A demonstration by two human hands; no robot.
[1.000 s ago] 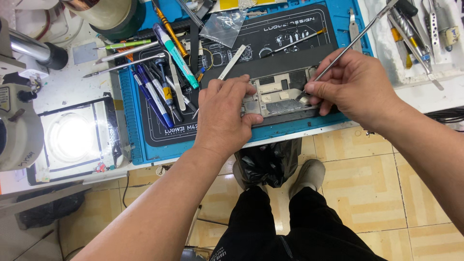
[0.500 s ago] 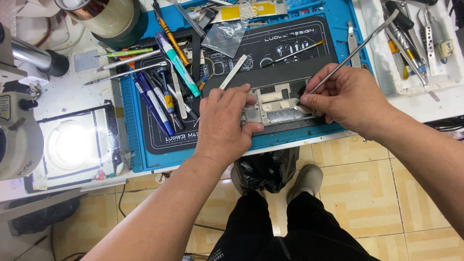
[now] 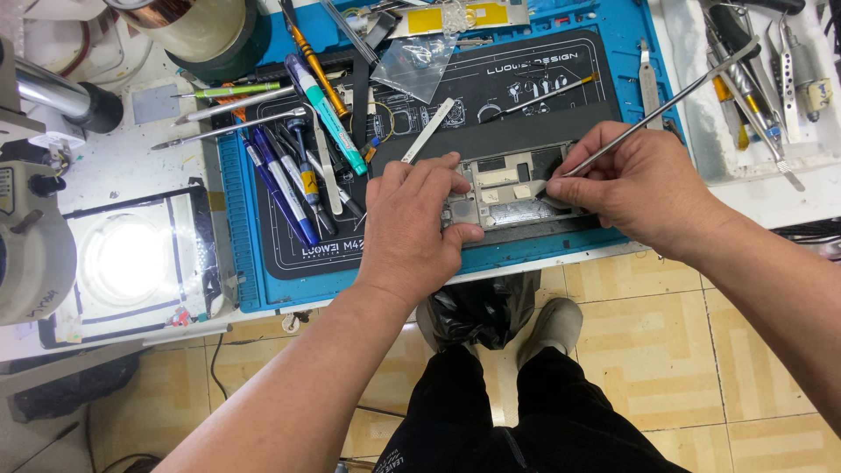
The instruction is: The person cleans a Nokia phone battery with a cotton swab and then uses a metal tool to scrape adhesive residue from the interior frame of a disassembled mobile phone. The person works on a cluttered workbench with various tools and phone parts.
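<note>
The opened silver metal phone frame (image 3: 512,194), lying on the black work mat (image 3: 491,96), seems light, thin and fragile, so the left hand (image 3: 416,232) pins its edge while the right hand (image 3: 635,188) pinches a slim steel pry tool (image 3: 666,107) closed.

You have an opened phone frame (image 3: 512,188), grey metal with pale patches inside, lying flat on the black mat close to the counter's front edge. A long thin metal pry tool (image 3: 653,114) slants down from upper right, its tip inside the frame's right end.
</note>
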